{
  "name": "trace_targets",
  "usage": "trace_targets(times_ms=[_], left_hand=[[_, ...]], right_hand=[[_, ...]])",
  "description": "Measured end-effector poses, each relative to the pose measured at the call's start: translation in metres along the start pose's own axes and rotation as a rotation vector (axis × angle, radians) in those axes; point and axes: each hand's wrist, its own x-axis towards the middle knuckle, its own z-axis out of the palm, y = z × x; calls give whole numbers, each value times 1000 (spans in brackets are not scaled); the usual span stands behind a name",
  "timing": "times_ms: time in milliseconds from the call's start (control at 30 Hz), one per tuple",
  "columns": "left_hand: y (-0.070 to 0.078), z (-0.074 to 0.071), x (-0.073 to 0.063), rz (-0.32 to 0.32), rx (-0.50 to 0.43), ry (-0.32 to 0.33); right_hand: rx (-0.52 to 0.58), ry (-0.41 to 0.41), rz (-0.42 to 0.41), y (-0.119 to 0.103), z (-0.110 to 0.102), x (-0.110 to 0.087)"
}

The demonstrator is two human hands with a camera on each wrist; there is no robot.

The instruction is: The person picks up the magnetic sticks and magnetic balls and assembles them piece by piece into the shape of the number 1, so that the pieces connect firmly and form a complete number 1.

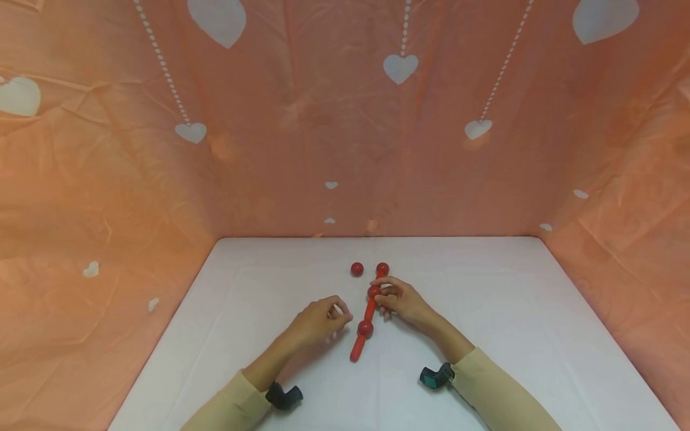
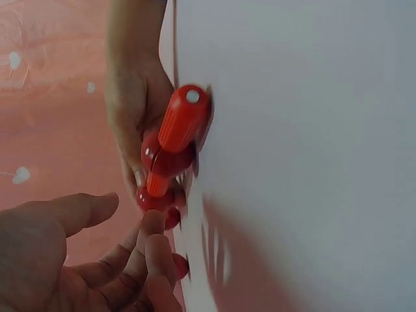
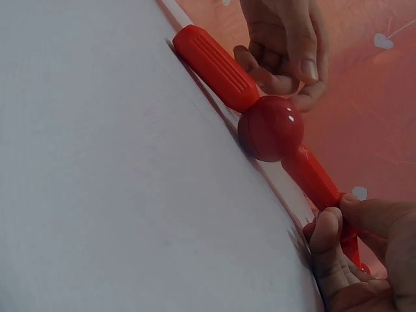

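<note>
A chain of red balls and ribbed red rods lies slantwise on the white table (image 1: 259, 275). Its near rod (image 1: 357, 348) has a pale round tip, seen in the left wrist view, and joins the near ball (image 1: 365, 328). A second rod (image 3: 312, 175) links that ball to the middle ball (image 1: 374, 292), which my right hand (image 1: 405, 303) pinches between thumb and fingers. Beyond it, another rod leads to the far ball (image 1: 383, 268). My left hand (image 1: 319, 320) hovers just left of the chain, its fingers loosely bent around nothing.
A loose red ball (image 1: 357, 269) lies left of the chain's far end. An orange cloth (image 1: 345, 143) with pale hearts rises behind the table and along both sides. Dark devices are strapped at both wrists.
</note>
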Motion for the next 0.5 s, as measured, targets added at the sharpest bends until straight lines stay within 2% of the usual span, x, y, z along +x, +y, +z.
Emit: trace_targets(times_ms=[267,500], left_hand=[[-4,-12,20,3,56,50],[-2,-17,37,82,231,157]], right_hand=[[-5,1,26,-2,2,-1],[8,2,21,-3,2,0]])
